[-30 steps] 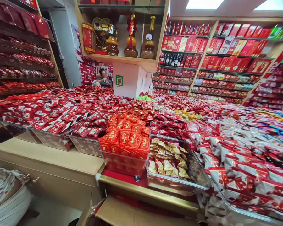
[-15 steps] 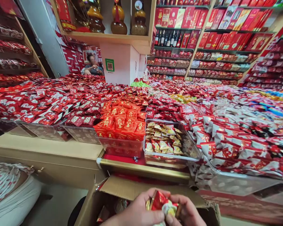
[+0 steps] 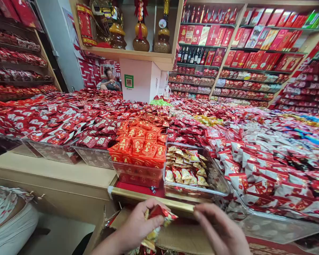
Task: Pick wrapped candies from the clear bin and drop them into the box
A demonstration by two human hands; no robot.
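Observation:
My left hand, low in the middle of the view, is closed around a few small red-and-gold candy packets. To its right, my right hand is apart from the packets. Its fingers are loosely curled, with a gap by the thumb and nothing visible in them. Below both hands stands an open cardboard box with more wrapped packets at its bottom edge. Just beyond is a clear plastic bin partly filled with gold-and-red packets like those in my left hand.
Bright red packets heap a bin to the left. White-and-red packets fill a large bin at right. A gold-edged ledge runs before the bins. A seated person is at lower left, another person far back. Shelves overhang behind.
My hands have separated: the left moved left and up with the packets, the right let go and moved right. The view has tilted up slightly.

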